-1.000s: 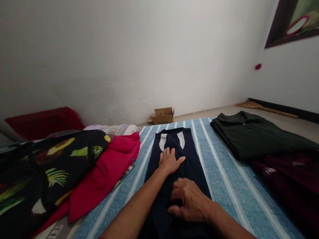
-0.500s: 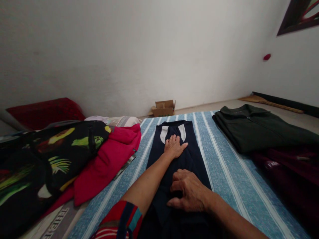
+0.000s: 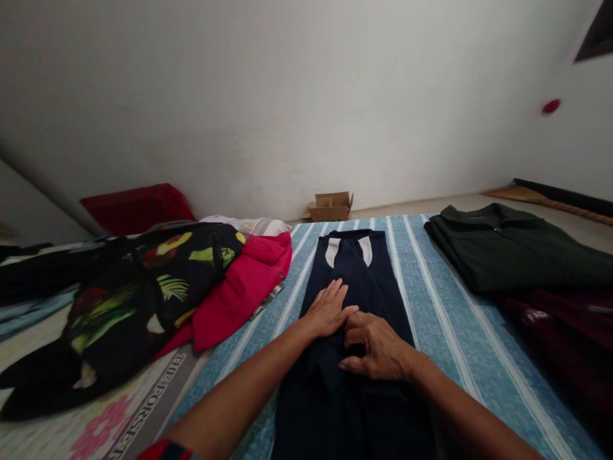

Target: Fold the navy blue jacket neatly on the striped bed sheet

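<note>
A navy top [image 3: 357, 275] with two white panels lies folded into a long strip on the striped blue cloth [image 3: 445, 319], its narrow end pointing away from me. My left hand [image 3: 330, 310] rests flat on the top's middle, fingers stretched forward and nothing held. Just to its right and closer to me, my right hand [image 3: 378, 348] touches the same fabric with bent fingers; a gap shows between its thumb and fingers. The two hands nearly meet. Toward me the navy fabric turns dark and its folds are hard to make out.
Left lie a black fruit-print garment [image 3: 163, 275] and a bright pink garment [image 3: 244, 287], over a patterned sheet [image 3: 143, 396]. On the right a folded dark green collared garment [image 3: 517, 249] sits on a maroon one [image 3: 550, 338]. A cardboard box [image 3: 331, 207] stands by the wall.
My left hand has slid back toward me along the navy top, away from the white panels. My right hand has moved slightly forward, closing the gap between them. The view has turned left.
</note>
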Motion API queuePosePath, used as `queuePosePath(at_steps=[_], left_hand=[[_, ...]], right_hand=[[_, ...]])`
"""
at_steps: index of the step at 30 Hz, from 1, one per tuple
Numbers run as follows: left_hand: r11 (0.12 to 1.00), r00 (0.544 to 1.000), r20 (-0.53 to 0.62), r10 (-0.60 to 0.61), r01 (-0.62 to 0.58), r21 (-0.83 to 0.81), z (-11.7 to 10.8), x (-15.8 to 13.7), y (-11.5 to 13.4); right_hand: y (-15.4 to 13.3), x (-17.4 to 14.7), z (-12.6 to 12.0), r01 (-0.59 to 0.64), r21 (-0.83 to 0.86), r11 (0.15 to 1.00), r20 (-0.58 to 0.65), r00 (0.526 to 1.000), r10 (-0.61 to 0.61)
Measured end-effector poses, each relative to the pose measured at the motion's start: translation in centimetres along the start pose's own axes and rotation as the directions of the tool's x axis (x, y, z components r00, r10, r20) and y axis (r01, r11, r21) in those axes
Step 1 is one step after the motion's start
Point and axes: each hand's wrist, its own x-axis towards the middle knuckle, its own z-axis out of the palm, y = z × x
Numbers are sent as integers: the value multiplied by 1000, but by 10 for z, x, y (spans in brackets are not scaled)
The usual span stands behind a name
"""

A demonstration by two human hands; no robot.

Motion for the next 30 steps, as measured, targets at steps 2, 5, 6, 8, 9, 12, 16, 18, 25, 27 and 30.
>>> queuePosePath(at_steps=[2, 5, 6, 8, 9, 12, 16, 18, 25, 27, 30], left_hand=[[1000, 1000, -2, 3, -3, 27, 8, -2, -3], [998, 1000, -16, 12, -11, 55, 16, 0, -5], [998, 1000, -26, 15, -14, 56, 18, 1, -5], [998, 998, -54, 26, -23, 53, 20, 2, -5], [998, 997, -69, 28, -25, 50, 21, 2, -5], [999, 995, -96, 25, -21, 42, 24, 2, -5], [999, 993, -114, 21, -16, 43, 27, 2, -4], [999, 992, -125, 17, -12, 46, 28, 3, -3], [998, 990, -138, 31, -23, 57, 27, 1, -2], [998, 991, -131, 32, -25, 58, 28, 1, -2], [998, 989, -145, 39, -30, 60, 29, 2, -3]], right_hand=[[-2, 0, -3, 11, 22, 1000, 16, 1000, -11], [-7, -1, -8, -4, 10, 1000, 73, 997, 3], [-9, -1, -10, -10, -1, 1000, 98, 995, 10], [-13, -2, -13, -22, -29, 999, 147, 989, 26], [-16, -2, -14, -26, -46, 999, 168, 985, 33], [-24, -3, -15, -22, -108, 994, 212, 976, 44], [-30, -3, -12, -1, -166, 986, 236, 971, 41], [-32, -2, -9, 25, -174, 984, 218, 976, 14], [-37, -1, 3, 139, -202, 970, 132, 985, -113], [-37, -1, 3, 168, -187, 968, 126, 981, -146], [-37, -1, 0, 192, -160, 968, 135, 976, -172]])
